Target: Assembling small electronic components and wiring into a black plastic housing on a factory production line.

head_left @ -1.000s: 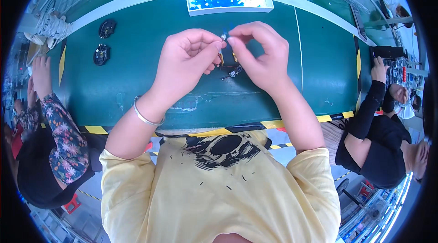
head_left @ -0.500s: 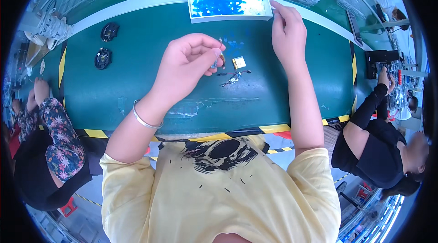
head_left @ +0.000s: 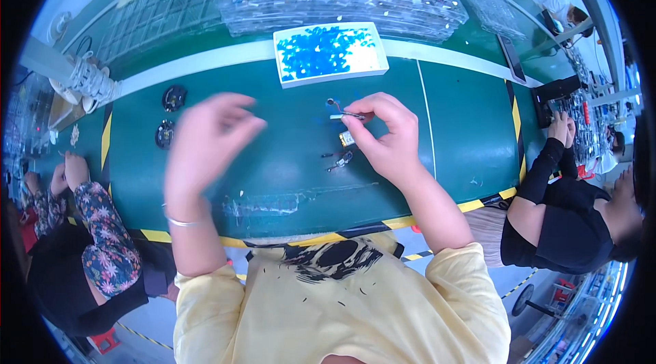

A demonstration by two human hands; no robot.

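Note:
My right hand (head_left: 385, 133) pinches a small electronic part (head_left: 333, 103) with a thin lead and a round, shiny end, above the green table. Just beneath it lies a small flat gold-and-white block (head_left: 346, 139), and nearer to me a tiny component with dark wires (head_left: 339, 161). Motion smears my left hand (head_left: 208, 142), raised over the table's left side; I can make out nothing in it, and its grip is unclear. Beside it are a round black housing (head_left: 174, 98) and another round black housing (head_left: 165, 134), both with parts inside.
A white box (head_left: 335, 79) of small blue pieces stands at the back middle. Clear plastic trays (head_left: 328, 12) of parts are stacked behind. Striped tape (head_left: 471, 205) edges the table. Co-workers sit on both sides, including one in black sleeves (head_left: 547, 166).
The small electronic part has passed from my left hand to my right, which came away from the box's right side. My left hand has swung left. The view has tilted up.

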